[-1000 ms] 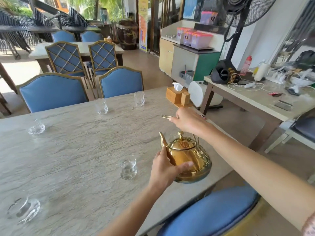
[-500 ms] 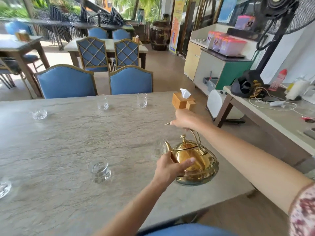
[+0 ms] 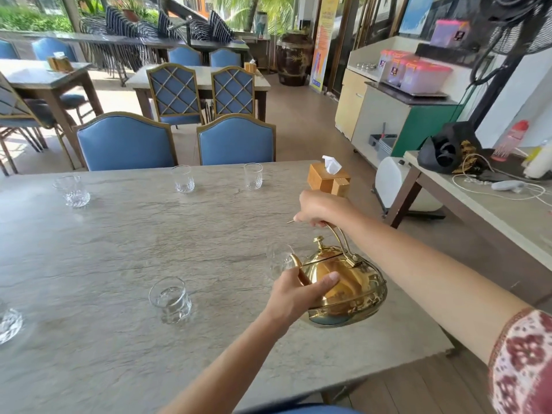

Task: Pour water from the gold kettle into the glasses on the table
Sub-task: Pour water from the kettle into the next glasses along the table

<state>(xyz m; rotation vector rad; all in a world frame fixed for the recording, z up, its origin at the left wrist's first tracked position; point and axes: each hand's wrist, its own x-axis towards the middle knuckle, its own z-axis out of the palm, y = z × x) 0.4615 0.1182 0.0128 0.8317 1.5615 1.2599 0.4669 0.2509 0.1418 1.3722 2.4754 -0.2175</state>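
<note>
The gold kettle (image 3: 348, 282) hangs a little above the stone table (image 3: 119, 249) near its right edge, tilted with the spout toward the left. My right hand (image 3: 321, 209) grips its raised handle from above. My left hand (image 3: 294, 297) is pressed against the kettle's left side, thumb across the body. A clear glass (image 3: 277, 261) stands right behind the spout, partly hidden. Another glass (image 3: 171, 300) sits to the left of my left hand. More glasses stand at the far side (image 3: 182, 179), (image 3: 253, 176), (image 3: 71, 191) and one at the near left edge (image 3: 9, 322).
A wooden tissue box (image 3: 328, 179) stands at the table's far right corner. Two blue chairs (image 3: 236, 140) face the far edge. A side table (image 3: 490, 201) with cables and bottles lies to the right, across a gap of floor.
The view has swung left and closer. The kettle has shifted slightly toward the glass behind its spout. Both hands keep their hold.
</note>
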